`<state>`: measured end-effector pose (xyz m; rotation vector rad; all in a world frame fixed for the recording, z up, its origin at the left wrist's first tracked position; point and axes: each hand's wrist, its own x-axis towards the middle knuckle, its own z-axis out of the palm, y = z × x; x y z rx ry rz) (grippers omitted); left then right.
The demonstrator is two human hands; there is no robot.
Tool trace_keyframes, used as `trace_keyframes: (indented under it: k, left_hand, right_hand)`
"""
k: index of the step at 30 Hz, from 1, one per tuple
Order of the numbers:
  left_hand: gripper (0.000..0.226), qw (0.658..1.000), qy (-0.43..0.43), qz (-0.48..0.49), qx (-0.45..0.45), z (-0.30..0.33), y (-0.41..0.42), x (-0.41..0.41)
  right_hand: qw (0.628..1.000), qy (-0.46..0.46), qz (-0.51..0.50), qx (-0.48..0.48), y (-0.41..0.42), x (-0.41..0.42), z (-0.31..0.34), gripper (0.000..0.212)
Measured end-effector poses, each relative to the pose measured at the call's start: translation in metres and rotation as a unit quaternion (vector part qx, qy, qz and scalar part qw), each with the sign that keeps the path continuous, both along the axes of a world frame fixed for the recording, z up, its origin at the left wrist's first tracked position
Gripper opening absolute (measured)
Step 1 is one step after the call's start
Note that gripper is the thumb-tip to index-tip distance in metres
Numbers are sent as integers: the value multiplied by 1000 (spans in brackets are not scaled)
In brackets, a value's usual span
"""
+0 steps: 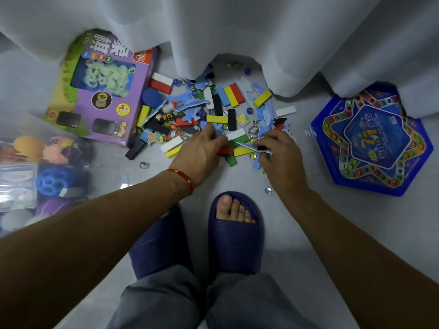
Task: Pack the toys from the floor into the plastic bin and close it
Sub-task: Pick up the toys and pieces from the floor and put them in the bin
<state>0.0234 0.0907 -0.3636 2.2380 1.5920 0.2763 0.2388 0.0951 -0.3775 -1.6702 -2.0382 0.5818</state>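
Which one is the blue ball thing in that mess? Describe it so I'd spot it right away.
Start at the big purple game box on the left of the floor. Just off its right edge, where the pile of coloured blocks begins, sits a dark blue ball. It is the only large round thing there: its neighbours are flat bricks and tiny glass marbles.

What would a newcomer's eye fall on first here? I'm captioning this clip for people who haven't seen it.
Probably the bright heap of coloured blocks, puzzle pieces and glass marbles scattered on the floor below the white curtain, with the left hand and right hand reaching into it. Next, the purple game box to the left and the blue star-patterned game board to the right.
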Motion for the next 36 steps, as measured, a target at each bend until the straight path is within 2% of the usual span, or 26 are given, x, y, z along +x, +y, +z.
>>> trace_keyframes:
  k: [5, 8, 9, 11, 12, 13, 14, 16, 18, 19, 20, 23, 26, 29, 32, 34, 36]
  left_hand:
    - [31, 998, -49, 44, -11, -2, 0, -1]
    - [26, 986, -108, 127, -19, 2, -3, -2]
    - [23, 978, -132, 157, -26, 5, -5, -2]
    - [16, 952, -201, 223, -65, 16, -9, -1]
    - [14, 919, -264, 269, -114, 23, -11, 0]
    - [13, 865, -347, 318, -175, 32, -13, 2]
    - [13, 794, -433, 358, -231, 38, -16, 4]
    - [11, 666, -550, 401, -306, 48, -24, 8]
    - [15, 569, -607, 418, -366, 53, -33, 16]
    - [17, 532, -618, 422, -395, 55, -39, 22]
    - [22, 510, -619, 422, -423, 57, -44, 28]
    - [36, 473, -624, 366, -502, 59, -55, 43]
    - [38, 409, -671, 310, -535, 58, -59, 41]
    - [39, 390, -687, 295, -538, 52, -59, 35]
    - [43, 410, -678, 281, -542, 47, -58, 30]
    - [48, 418, -677, 270, -542, 42, -58, 27]
    - [49, 421, -671, 293, -536, 37, -57, 24]
  right_hand:
    - [999, 33, -24, 16, 3, -2, 12, 23]
    - [988, 92, -121, -14, 3, 2, 26, 16]
    - [975, 141, -164, -51, 3, 5, 30, 15]
    - [921, 275, -243, -132, -1, 9, 42, 13]
    - [889, 326, -275, -165, -4, 12, 48, 12]
    - [868, 353, -296, -187, -9, 16, 53, 10]
    - [857, 363, -305, -201, -15, 20, 57, 11]
    - [859, 368, -279, -218, -32, 23, 66, 12]
    - [879, 343, -231, -236, -48, 12, 77, 9]
    - [890, 319, -213, -248, -53, 2, 84, 8]
    - [900, 294, -196, -258, -57, -9, 89, 10]
    - [917, 234, -130, -296, -58, -37, 100, 15]
    - [923, 184, -74, -331, -53, -43, 109, 31]
    - [924, 153, -25, -350, -53, -38, 118, 32]
    - [918, 159, -8, -363, -52, -31, 119, 34]
    - [930, 183, -17, -317, -53, -18, 114, 33]
    - [949, 158, -61, -267, -64, 6, 102, 25]
